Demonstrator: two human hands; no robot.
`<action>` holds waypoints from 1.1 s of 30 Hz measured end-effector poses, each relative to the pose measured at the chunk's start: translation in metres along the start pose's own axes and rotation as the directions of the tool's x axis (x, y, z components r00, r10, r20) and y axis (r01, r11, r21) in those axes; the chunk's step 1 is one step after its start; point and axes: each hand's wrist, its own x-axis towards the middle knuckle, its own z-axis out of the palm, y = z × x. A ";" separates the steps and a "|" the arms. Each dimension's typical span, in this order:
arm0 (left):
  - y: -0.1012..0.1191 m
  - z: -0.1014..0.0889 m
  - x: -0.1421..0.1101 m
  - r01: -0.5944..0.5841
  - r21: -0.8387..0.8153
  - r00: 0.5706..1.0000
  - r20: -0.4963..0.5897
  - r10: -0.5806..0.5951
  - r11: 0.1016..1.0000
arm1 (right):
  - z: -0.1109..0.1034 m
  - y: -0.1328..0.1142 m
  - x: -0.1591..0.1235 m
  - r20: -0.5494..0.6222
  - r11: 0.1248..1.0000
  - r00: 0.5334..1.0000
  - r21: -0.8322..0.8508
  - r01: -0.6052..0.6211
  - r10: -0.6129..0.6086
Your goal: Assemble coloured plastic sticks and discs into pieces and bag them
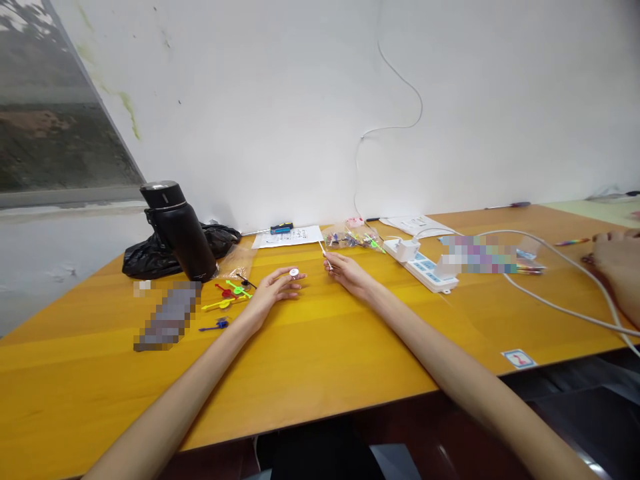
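My left hand (273, 291) is over the middle of the table, pinching a small round white piece (295, 273) between thumb and forefinger. A little to the right, my right hand (349, 275) grips a thin white stick-like piece (323, 249) that points up and leftward. The two held pieces are apart. Beside my left hand lie small plastic arrow-shaped pieces: a yellow arrow (223, 304), a green arrow (240, 290), a red arrow (226, 293), a black arrow (246, 283) and a blue arrow (215, 325).
A black bottle (183, 233) stands at the left before a black plastic bag (143, 257). Behind my hands lie a paper sheet (305, 235), a screwdriver (281, 229) and a bag of small coloured parts (353, 237). A power strip (425, 272) with cables and another person's hand (617, 263) are at right.
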 end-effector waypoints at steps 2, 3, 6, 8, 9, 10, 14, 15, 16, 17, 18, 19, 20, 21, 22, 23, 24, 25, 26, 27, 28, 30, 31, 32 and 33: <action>0.000 0.000 0.000 -0.008 0.008 1.000 0.009 0.008 1.000 | 0.000 0.000 -0.001 0.009 0.999 1.000 0.044 -0.016 0.016; 0.000 0.000 0.000 -0.010 0.012 1.000 0.012 0.009 1.000 | 0.001 0.001 -0.002 0.017 0.999 1.000 0.042 -0.018 0.017; 0.001 0.002 -0.001 -0.002 0.019 1.000 0.017 0.002 1.000 | 0.007 0.001 -0.007 0.075 0.994 0.997 -0.101 0.043 -0.035; 0.002 0.004 -0.002 -0.002 0.030 1.000 0.025 0.002 1.000 | 0.013 0.001 -0.011 0.151 0.958 0.981 -0.244 0.153 -0.118; 0.003 0.004 -0.002 -0.007 0.040 0.999 0.033 0.005 0.999 | 0.016 0.001 -0.012 0.193 0.931 0.969 -0.298 0.210 -0.157; 0.003 0.005 -0.002 -0.012 0.053 0.999 0.044 0.010 0.999 | 0.019 0.001 -0.014 0.230 0.907 0.956 -0.336 0.256 -0.184; 0.001 0.005 -0.001 -0.023 0.088 0.998 0.058 0.017 0.996 | 0.027 0.002 -0.020 0.302 0.868 0.936 -0.399 0.296 -0.181; 0.000 0.005 -0.001 -0.023 0.093 0.998 0.057 0.018 0.995 | 0.028 0.002 -0.021 0.310 0.869 0.936 -0.402 0.289 -0.168; -0.001 0.005 -0.001 -0.025 0.099 0.998 0.060 0.019 0.995 | 0.028 0.002 -0.022 0.316 0.872 0.936 -0.402 0.280 -0.155; -0.001 0.005 0.000 -0.028 0.105 0.998 0.067 0.021 0.994 | 0.029 0.002 -0.023 0.320 0.877 0.936 -0.397 0.271 -0.145; -0.001 0.005 -0.001 -0.033 0.109 0.997 0.075 0.025 0.994 | 0.029 0.002 -0.024 0.321 0.883 0.937 -0.390 0.262 -0.136; -0.001 0.005 -0.001 -0.039 0.111 0.996 0.081 0.030 0.993 | 0.030 0.002 -0.024 0.321 0.888 0.938 -0.383 0.254 -0.130; -0.001 0.005 -0.001 -0.044 0.112 0.996 0.085 0.035 0.993 | 0.030 0.003 -0.024 0.319 0.890 0.939 -0.381 0.249 -0.126; -0.001 0.005 -0.002 -0.048 0.112 0.995 0.087 0.039 0.993 | 0.030 0.003 -0.025 0.315 0.888 0.941 -0.388 0.248 -0.125; 0.000 0.005 -0.002 -0.052 0.112 0.995 0.090 0.042 0.992 | 0.030 0.003 -0.025 0.309 0.880 0.942 -0.403 0.253 -0.129; 0.000 0.006 -0.002 -0.056 0.114 0.995 0.094 0.045 0.992 | 0.030 0.004 -0.025 0.301 0.865 0.943 -0.425 0.267 -0.143; 0.001 0.006 -0.002 -0.060 0.117 0.994 0.099 0.049 0.991 | 0.030 0.004 -0.026 0.296 0.844 0.941 -0.451 0.290 -0.166; 0.001 0.006 -0.002 -0.065 0.119 0.993 0.103 0.052 0.991 | 0.031 0.005 -0.026 0.292 0.818 0.936 -0.477 0.321 -0.197; 0.000 0.006 -0.002 -0.069 0.120 0.993 0.104 0.057 0.990 | 0.031 0.005 -0.027 0.293 0.791 0.928 -0.498 0.355 -0.231; 0.000 0.007 -0.002 -0.074 0.119 0.993 0.101 0.062 0.990 | 0.032 0.005 -0.027 0.298 0.766 0.917 -0.513 0.387 -0.264; -0.001 0.006 -0.002 -0.079 0.118 0.993 0.095 0.068 0.990 | 0.033 0.006 -0.028 0.303 0.744 0.908 -0.525 0.413 -0.290; -0.003 0.006 0.000 -0.090 0.121 0.994 0.076 0.081 0.989 | 0.036 0.006 -0.030 0.309 0.710 0.894 -0.545 0.446 -0.325; -0.004 0.005 0.000 -0.098 0.127 0.994 0.066 0.090 0.987 | 0.038 0.006 -0.031 0.310 0.698 0.889 -0.552 0.457 -0.337; -0.005 0.005 0.001 -0.108 0.136 0.993 0.056 0.101 0.985 | 0.039 0.007 -0.032 0.312 0.687 0.884 -0.557 0.467 -0.349; -0.006 0.004 0.002 -0.120 0.149 0.992 0.048 0.115 0.981 | 0.041 0.007 -0.033 0.315 0.677 0.879 -0.560 0.477 -0.359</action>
